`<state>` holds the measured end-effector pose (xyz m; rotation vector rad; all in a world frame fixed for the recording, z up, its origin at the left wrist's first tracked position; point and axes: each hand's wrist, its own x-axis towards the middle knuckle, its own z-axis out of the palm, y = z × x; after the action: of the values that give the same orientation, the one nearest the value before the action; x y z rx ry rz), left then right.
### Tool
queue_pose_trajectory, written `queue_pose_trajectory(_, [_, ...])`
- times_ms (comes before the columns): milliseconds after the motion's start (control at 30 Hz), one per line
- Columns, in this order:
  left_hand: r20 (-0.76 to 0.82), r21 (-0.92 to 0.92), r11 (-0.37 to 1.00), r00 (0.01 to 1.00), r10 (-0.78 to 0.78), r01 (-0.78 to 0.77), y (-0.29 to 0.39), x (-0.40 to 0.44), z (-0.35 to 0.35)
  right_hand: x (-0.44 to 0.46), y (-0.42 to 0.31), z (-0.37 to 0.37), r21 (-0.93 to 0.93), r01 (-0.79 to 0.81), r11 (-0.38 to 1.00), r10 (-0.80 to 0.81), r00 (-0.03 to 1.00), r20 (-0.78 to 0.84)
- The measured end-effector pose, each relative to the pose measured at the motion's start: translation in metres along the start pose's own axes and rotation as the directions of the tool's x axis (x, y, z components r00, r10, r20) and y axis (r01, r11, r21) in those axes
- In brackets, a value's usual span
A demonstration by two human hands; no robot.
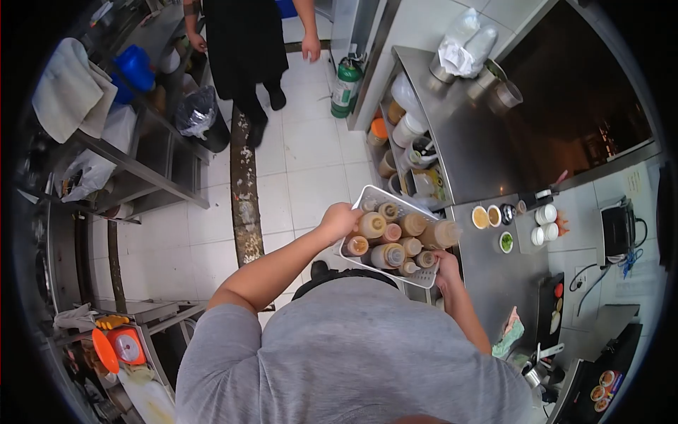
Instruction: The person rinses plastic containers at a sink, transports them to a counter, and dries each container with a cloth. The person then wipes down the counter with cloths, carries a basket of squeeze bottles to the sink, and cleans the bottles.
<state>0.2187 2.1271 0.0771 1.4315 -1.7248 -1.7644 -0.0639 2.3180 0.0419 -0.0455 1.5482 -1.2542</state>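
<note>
A white perforated basket hangs in front of my body, close to the steel counter's edge. Several squeeze bottles with pale and brownish contents stand packed inside it. My left hand is closed round the basket's left end. At the opposite end, my right hand grips the rim near the counter. The fingers of both hands are partly hidden by the basket and bottles.
Small cups of sauce and greens sit on the steel counter at right. Tubs fill the shelf below. Another person stands ahead, near a fire extinguisher and a bin. An orange scale is at lower left.
</note>
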Motion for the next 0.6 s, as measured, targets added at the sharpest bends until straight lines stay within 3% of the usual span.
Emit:
queue_pose_trajectory(167, [-0.024, 0.105, 0.990, 0.995, -0.096, 0.098, -0.031, 0.046, -0.041, 0.057, -0.003, 0.046, -0.322, 0.043, 0.946, -0.049, 0.999, -0.011])
queue_pose_trajectory(333, [-0.067, 0.302, 0.944, 0.990, -0.120, 0.135, -0.100, 0.140, -0.056, 0.123, -0.012, 0.083, -0.465, -0.011, 0.885, 0.003, 1.000, -0.017])
queue_pose_trajectory(400, [-0.062, 0.375, 0.908, 0.982, -0.178, 0.189, -0.083, 0.154, -0.072, 0.152, -0.025, 0.104, -0.540, -0.025, 0.841, 0.024, 1.000, -0.009])
queue_pose_trajectory(433, [-0.051, 0.358, 0.898, 0.965, -0.256, 0.257, -0.083, 0.168, -0.079, 0.176, -0.029, 0.111, -0.567, -0.027, 0.823, 0.041, 0.999, 0.011])
queue_pose_trajectory(533, [-0.095, 0.377, 0.891, 0.968, -0.234, 0.252, -0.100, 0.216, -0.101, 0.219, -0.071, 0.158, -0.641, -0.026, 0.767, 0.038, 0.999, 0.004])
queue_pose_trajectory(567, [-0.096, 0.345, 0.899, 0.963, -0.253, 0.271, -0.094, 0.231, -0.115, 0.296, -0.030, 0.143, -0.642, 0.107, 0.759, -0.111, 0.993, 0.033])
queue_pose_trajectory(600, [-0.091, 0.306, 0.905, 0.956, -0.280, 0.295, -0.092, 0.242, -0.124, 0.301, -0.050, 0.161, -0.655, 0.063, 0.753, -0.034, 0.998, 0.056])
